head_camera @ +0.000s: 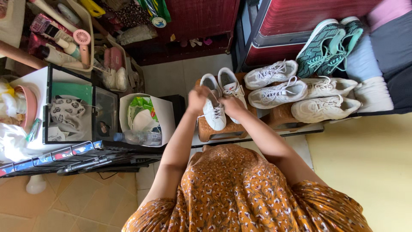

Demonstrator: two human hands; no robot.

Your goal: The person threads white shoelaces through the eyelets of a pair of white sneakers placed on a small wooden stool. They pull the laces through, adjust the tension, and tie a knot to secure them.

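Orange flowered cloth of my dress fills the near edge at 6 o'clock, and both my forearms run up from it toward 12 o'clock, meeting over a low brown stool. On that stool stands a pair of white sneakers, long axes running roughly 12 to 6, toes toward me and heels away.

My left hand sits at the 9 o'clock side of the nearer-left shoe, fingers curled in a closed grip, apparently on its laces or tongue, though what it pinches is too small to tell. My right hand is just beside it at 3 o'clock, fingers bent down between the two shoes; whether its grip has hold of anything I cannot tell. Both hands are equally near; the shoe lies directly under them.

At 9 o'clock stands a white bin with a plastic bottle against it. Farther at 2 o'clock lie more white sneakers in a row, and beyond them a green pair.
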